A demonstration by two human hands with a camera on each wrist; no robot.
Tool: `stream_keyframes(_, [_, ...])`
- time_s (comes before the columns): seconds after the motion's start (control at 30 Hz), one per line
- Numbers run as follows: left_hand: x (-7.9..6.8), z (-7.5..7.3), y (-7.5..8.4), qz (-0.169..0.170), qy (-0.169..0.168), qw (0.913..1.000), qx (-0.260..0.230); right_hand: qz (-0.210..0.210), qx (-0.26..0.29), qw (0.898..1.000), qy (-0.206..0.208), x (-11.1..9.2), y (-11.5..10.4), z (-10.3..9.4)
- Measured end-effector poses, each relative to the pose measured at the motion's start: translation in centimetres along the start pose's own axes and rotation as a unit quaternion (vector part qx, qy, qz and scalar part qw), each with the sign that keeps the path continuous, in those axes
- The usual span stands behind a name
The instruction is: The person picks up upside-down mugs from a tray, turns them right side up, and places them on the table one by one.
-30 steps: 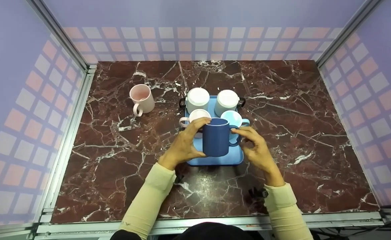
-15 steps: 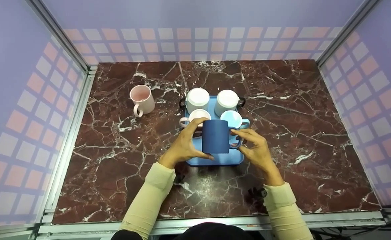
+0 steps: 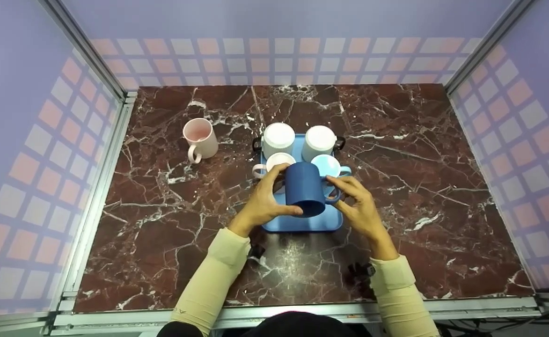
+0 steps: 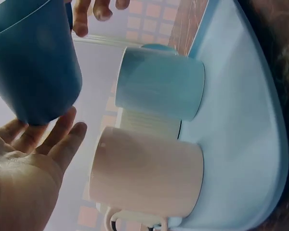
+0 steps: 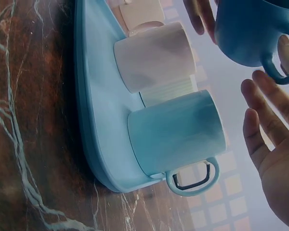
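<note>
Both hands hold a dark blue mug above the front part of a light blue tray. It is tipped with its opening toward the person. My left hand grips the body, thumb near the rim and fingers at the far end. The right hand pinches the handle between thumb and fingers; the other fingers spread loose in the right wrist view. Behind the blue mug, a pale pink mug and a light blue mug stand upright on the tray, partly covered in the head view.
Two white mugs with black handles stand at the tray's back. Another pink mug stands on the marbled table at the left, its handle toward the person. Tiled panels close in the back and sides.
The dark blue mug has tipped, so its opening now faces the person; earlier its other end showed from above. The left thumb has moved across its near end. The tray and other mugs stay put.
</note>
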State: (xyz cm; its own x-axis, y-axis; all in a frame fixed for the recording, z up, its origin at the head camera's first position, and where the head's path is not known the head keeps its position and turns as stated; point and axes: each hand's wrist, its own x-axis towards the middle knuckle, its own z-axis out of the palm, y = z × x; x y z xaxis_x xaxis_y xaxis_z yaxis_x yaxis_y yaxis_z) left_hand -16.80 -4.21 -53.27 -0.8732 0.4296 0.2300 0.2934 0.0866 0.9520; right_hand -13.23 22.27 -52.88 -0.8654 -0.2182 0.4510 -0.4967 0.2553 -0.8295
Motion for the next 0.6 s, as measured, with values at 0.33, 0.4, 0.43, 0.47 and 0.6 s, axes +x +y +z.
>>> stream_keyframes(0.33, [0.1,0.7,0.3,-0.086,-0.002,0.992,-0.092,-0.002,0.05,0.999,-0.003,-0.1,1.5,0.2])
stream_keyframes(0.4, [0.2,0.8,0.4,-0.091,-0.005,0.9904,-0.104,0.0,0.063,0.998,-0.002,-0.1,1.5,0.3])
stream_keyframes(0.43, [0.3,0.8,0.4,-0.092,-0.007,0.9895,-0.112,0.001,0.069,0.998,-0.001,-0.1,1.5,0.4])
stream_keyframes(0.47, [0.4,0.8,0.4,-0.093,-0.009,0.9882,-0.121,0.003,0.072,0.997,0.0,-0.1,1.5,0.4])
stream_keyframes(0.6, [0.4,0.8,0.5,-0.091,-0.021,0.985,-0.145,0.013,0.087,0.996,0.01,-0.1,1.4,0.7])
